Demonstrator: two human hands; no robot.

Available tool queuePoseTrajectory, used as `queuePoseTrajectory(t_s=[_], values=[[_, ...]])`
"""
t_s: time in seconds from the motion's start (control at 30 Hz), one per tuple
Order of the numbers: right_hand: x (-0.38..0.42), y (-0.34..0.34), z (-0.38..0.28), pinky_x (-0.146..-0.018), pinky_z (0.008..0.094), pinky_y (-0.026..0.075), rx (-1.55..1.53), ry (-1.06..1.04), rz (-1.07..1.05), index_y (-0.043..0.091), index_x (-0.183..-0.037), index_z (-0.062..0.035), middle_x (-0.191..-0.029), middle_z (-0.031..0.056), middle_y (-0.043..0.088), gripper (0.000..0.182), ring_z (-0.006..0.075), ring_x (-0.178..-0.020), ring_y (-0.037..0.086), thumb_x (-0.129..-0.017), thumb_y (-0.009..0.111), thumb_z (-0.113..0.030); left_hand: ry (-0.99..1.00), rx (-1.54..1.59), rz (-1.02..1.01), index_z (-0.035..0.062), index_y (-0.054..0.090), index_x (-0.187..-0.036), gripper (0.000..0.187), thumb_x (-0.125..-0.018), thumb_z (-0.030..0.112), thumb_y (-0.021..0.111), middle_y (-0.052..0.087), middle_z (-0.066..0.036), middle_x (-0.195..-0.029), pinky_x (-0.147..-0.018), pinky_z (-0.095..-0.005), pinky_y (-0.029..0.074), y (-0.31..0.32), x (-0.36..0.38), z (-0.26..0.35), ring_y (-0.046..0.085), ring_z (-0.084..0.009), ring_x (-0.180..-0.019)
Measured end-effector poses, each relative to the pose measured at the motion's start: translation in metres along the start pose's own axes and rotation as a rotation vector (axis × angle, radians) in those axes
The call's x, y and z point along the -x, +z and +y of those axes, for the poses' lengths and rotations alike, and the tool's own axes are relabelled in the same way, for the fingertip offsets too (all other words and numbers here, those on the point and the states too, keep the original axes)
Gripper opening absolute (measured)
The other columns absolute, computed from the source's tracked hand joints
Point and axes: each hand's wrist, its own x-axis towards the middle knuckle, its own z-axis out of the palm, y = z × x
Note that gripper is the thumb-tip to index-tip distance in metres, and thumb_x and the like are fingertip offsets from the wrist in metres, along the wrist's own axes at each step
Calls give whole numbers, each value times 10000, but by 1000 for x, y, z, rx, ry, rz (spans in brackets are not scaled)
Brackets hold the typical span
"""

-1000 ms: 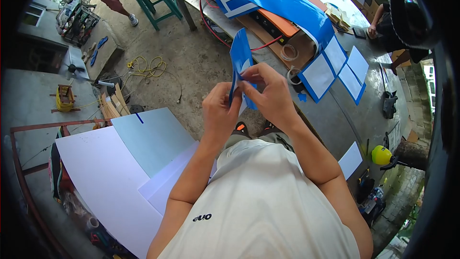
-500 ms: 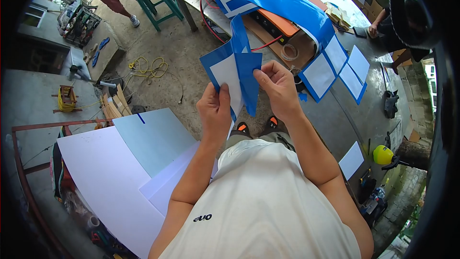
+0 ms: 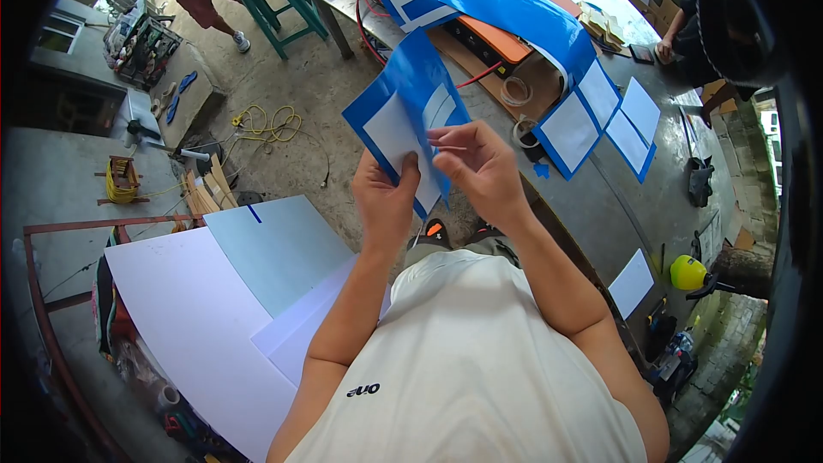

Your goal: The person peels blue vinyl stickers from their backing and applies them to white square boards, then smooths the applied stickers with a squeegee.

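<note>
My left hand (image 3: 386, 201) is closed on a blue-and-white sheet (image 3: 386, 116), its thumb pressed over the white panel and its fingers behind. The sheet looks thin and glossy, is bent along its middle, and has a blue border. Close against the right-hand flap of the sheet is my right hand (image 3: 484, 167), with thumb and fingers curled but apart. Its fingertips overlap the flap, and no firm grip on it shows. Below my left hand, the sheet's lower corner hangs over my shoes.
A metal table (image 3: 591, 214) on the right bears several blue-bordered white panels (image 3: 570, 137), a tape roll (image 3: 525, 130) and an orange machine (image 3: 501, 34) draped with blue sheeting (image 3: 514, 4). Large white boards (image 3: 189, 309) lie at left. A green stool (image 3: 273, 4) and two other people are farther off.
My right hand has let go of the sheet's right edge and moved slightly down and inward, fingers now apart. The sheet has opened wider and turned, still in my left hand.
</note>
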Motion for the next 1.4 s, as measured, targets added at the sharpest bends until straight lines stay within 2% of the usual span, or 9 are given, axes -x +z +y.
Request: queuePoseTrajectory(t_s=[0.1, 0.2, 0.3, 0.43, 0.5, 0.6, 0.8, 1.03, 1.4], values=[[9, 12, -9, -906, 402, 567, 420, -245, -44, 618, -1128, 8, -1154, 165, 687, 379, 320, -1028, 702, -818, 807, -100, 2, 28, -38, 3, 670, -1126, 188, -939, -20, 671, 720, -35, -1005, -797, -237, 515, -7, -3, -8, 653, -78, -895], [15, 11, -4, -867, 397, 564, 633, -296, -39, 625, -1148, -13, -1140, 168, 681, 387, 347, -999, 697, -797, 783, -52, -94, 64, -42, 5, 684, -1097, 170, -928, -4, 702, 734, -41, -1029, -821, -243, 515, -8, -2, -7, 662, -82, -932], [13, 8, 5, -836, 392, 559, 594, -265, -5, 646, -1128, -13, -1090, 172, 685, 345, 359, -955, 699, -803, 759, -36, -120, 140, -100, 6, 685, -1100, 179, -923, -9, 706, 734, -44, -1031, -825, -239, 514, -8, -1, -3, 663, -80, -933], [8, 1, -4, -817, 377, 561, 602, -220, 19, 671, -1089, -2, -1021, 188, 701, 275, 322, -899, 714, -823, 733, -29, -124, 93, -143, 5, 681, -1102, 207, -901, -34, 703, 733, -46, -1035, -820, -236, 511, -6, -1, 5, 661, -80, -930], [6, 0, -16, -805, 359, 561, 503, 136, -7, 686, -1062, 16, -973, 198, 716, 230, 279, -874, 722, -835, 712, -21, -111, 54, -155, 5, 681, -1099, 214, -892, -43, 702, 732, -44, -1033, -813, -235, 509, -4, -1, 9, 659, -79, -922], [4, -2, -6, -795, 346, 561, 463, -13, -25, 690, -1080, 21, -972, 197, 728, 244, 245, -872, 723, -845, 713, -40, -143, 18, -128, 6, 680, -1084, 216, -878, -57, 697, 727, -35, -1021, -801, -236, 507, -3, -3, 10, 654, -80, -898], [-1, 0, 1, -774, 339, 565, 483, -69, -14, 709, -1058, 24, -971, 180, 733, 250, 258, -864, 728, -827, 749, -64, -166, 10, -159, 5, 683, -1111, 220, -899, -50, 666, 721, -19, -985, -775, -239, 509, -9, -5, 3, 642, -72, -868], [-2, 3, -4, -697, 336, 555, 483, -98, 22, 709, -998, 27, -866, 188, 716, 207, 264, -742, 714, -812, 742, -60, -154, -121, -152, -11, 708, -1013, 104, -911, 6, 698, 731, -18, -903, -720, -247, 497, -6, -6, 13, 636, -68, -789], [-7, -1, -4, -608, 328, 479, 497, -38, 46, 666, -877, 25, -709, 155, 622, 138, 191, -601, 546, -830, 713, -96, -187, -103, -121, -17, 717, -997, 101, -900, 6, 704, 741, -34, -882, -721, -264, 510, -2, -6, 10, 653, -83, -781]])
